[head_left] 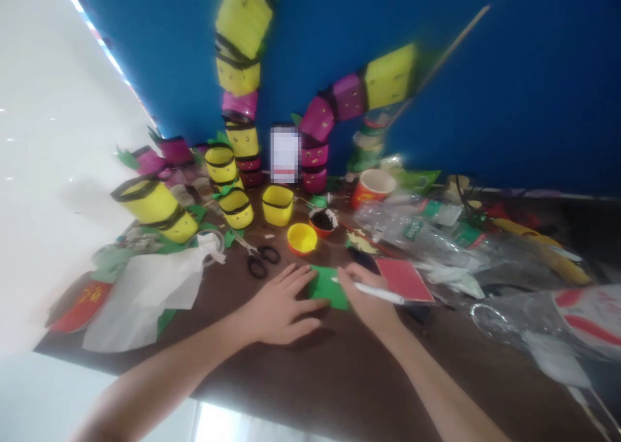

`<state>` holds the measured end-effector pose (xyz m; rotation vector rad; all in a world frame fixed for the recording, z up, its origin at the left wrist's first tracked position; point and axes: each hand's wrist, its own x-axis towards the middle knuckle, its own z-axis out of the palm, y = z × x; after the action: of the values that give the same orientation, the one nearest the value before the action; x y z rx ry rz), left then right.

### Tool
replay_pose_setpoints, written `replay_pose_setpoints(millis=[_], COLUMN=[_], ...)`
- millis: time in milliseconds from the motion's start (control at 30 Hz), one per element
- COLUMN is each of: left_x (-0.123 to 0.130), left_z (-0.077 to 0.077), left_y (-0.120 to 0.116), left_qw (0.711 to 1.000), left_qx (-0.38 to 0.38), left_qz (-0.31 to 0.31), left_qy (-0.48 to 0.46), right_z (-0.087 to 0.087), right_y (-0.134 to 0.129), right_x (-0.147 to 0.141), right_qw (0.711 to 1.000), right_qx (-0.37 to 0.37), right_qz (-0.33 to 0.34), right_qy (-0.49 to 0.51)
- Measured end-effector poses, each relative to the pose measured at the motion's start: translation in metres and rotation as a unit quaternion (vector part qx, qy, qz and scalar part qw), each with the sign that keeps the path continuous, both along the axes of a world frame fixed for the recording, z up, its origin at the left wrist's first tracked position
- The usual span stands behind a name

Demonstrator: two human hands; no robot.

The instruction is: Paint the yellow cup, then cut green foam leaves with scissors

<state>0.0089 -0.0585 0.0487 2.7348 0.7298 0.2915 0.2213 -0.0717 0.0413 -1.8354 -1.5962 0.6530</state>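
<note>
A small piece of green paper (330, 288) lies on the dark brown table (291, 384) between my hands. My left hand (284, 306) rests on its left edge, fingers spread and flat. In my right hand (366, 293) is a white pen (378, 292), held with its tip over the paper's upper right part. Whether the tip touches the paper I cannot tell. Beyond the paper stands a small orange cup with yellow inside (302, 238). Black-handled scissors (259, 261) lie open to the left. Right of my right hand is a red card (405, 279).
Yellow cups with black bands (278, 206) and stacked yellow and purple cups (241, 138) stand along the blue wall. A red and white paper cup (373, 187) is behind several clear plastic bottles (412, 225) at right. White paper (145, 299) covers the left side.
</note>
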Motion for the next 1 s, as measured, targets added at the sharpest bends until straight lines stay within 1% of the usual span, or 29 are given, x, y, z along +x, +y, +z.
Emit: replay_pose_setpoints(millis=[333, 467, 600, 733, 833, 1000], left_x=[0.0, 0.0, 0.001, 0.002, 0.003, 0.004], left_z=[0.0, 0.001, 0.002, 0.002, 0.001, 0.002], left_y=[-0.001, -0.005, -0.013, -0.018, -0.019, -0.02], left_qw=[1.0, 1.0, 0.999, 0.998, 0.998, 0.997], left_qx=[0.005, 0.02, 0.037, 0.037, 0.034, 0.036], left_qz=[0.004, 0.01, 0.036, 0.053, 0.056, 0.067], left_qy=[0.005, 0.012, 0.014, 0.013, 0.014, 0.003], right_z=[0.009, 0.007, 0.004, 0.003, 0.002, 0.002], right_y=[-0.002, -0.004, -0.005, -0.006, -0.006, -0.004], right_x=[0.002, 0.002, 0.0, -0.002, -0.002, -0.003], right_qw=[0.999, 0.999, 0.999, 0.998, 0.998, 0.999], right_qx=[-0.009, -0.003, 0.011, 0.022, 0.023, 0.031], right_qz=[0.033, 0.035, 0.035, 0.033, 0.024, -0.015], right_qy=[0.006, -0.001, -0.019, -0.043, -0.046, -0.041])
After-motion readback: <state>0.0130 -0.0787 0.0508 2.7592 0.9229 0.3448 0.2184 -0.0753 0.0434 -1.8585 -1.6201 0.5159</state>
